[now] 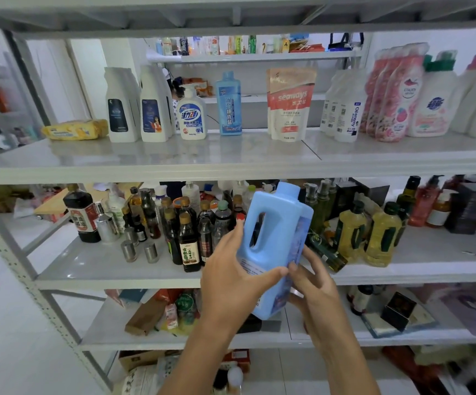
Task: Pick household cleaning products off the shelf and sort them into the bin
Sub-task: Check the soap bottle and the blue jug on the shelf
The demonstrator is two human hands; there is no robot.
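Blue jug: the blue jug [276, 238] with a cut-out handle and a blue cap is held up in the air, leaning slightly right, in front of the middle shelf [117, 269] and touching no shelf.
Left grip: the left hand [231, 280] wraps the jug's lower left side, with the thumb laid across the front and the fingers round the back; the grip is closed on the jug.
Right grip: the right hand [313, 283] clasps the jug's lower right edge, its fingers curled against the labelled side and its thumb close to the left thumb.
Top shelf: the top shelf [231, 163] carries a yellow packet [74, 129], white bottles [122, 109], a pump bottle [192, 115], a tall blue bottle [228, 104], red-and-white pouches [289, 104] and pink pouches [387, 95], all upright except the packet, which lies flat.
Middle shelf: dark sauce bottles [188, 240] crowd together behind the jug's left side, and yellow oil bottles [373, 235] stand to its right.
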